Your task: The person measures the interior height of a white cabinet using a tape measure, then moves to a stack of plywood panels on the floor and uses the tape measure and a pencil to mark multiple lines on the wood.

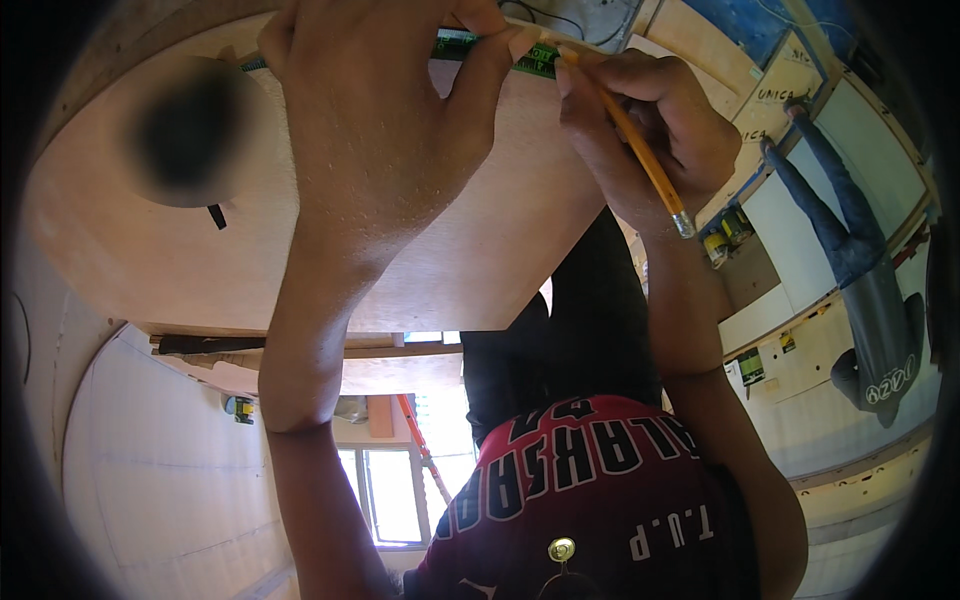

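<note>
A pale plywood board (pixel 480 230) lies before me, with a green measuring tape (pixel 535 61) across its far part. My left hand (pixel 385 110) reaches over the board and holds the tape down, its thumb and a fingertip on the strip. Some of its fingers run out of the upper edge of the picture. Pinched in my right hand (pixel 665 130) is a yellow pencil (pixel 640 145), slanted, with its eraser end toward me. The pencil's point is close to the tape's edge, mostly hidden by my fingertips.
A co-worker (pixel 870 290) in dark clothes is at the right, beside pale panels (pixel 800 220). Yellow-and-black tools (pixel 725 240) lie near my right forearm. An orange ladder (pixel 425 445) stands by a bright window (pixel 390 495). A dark blur covers part of the board's left side.
</note>
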`<control>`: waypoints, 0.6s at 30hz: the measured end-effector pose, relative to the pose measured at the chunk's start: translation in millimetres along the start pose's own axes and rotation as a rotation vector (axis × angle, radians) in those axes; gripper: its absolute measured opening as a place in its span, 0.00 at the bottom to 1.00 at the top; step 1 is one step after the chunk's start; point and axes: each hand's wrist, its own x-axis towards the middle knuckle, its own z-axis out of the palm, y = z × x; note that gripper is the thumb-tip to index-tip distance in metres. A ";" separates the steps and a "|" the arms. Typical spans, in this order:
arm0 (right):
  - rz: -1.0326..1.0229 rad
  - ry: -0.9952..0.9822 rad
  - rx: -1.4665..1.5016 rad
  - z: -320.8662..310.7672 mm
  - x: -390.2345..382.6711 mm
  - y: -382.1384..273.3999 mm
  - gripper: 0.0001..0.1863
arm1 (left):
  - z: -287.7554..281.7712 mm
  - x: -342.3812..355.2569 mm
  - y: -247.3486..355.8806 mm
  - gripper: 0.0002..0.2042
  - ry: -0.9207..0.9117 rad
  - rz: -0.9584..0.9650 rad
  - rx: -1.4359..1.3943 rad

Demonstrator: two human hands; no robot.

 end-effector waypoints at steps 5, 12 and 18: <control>-0.092 0.024 -0.123 2.3 -0.1 0.9 0.11 | -3.0 1.7 -9.2 0.08 -0.096 0.006 0.009; -0.131 0.013 -0.113 4.2 2.1 5.1 0.12 | 0.2 1.5 -1.1 0.08 -0.023 0.026 -0.013; 0.057 0.023 0.081 -6.5 -8.2 3.2 0.08 | 2.2 1.3 -2.1 0.08 -0.024 0.031 -0.016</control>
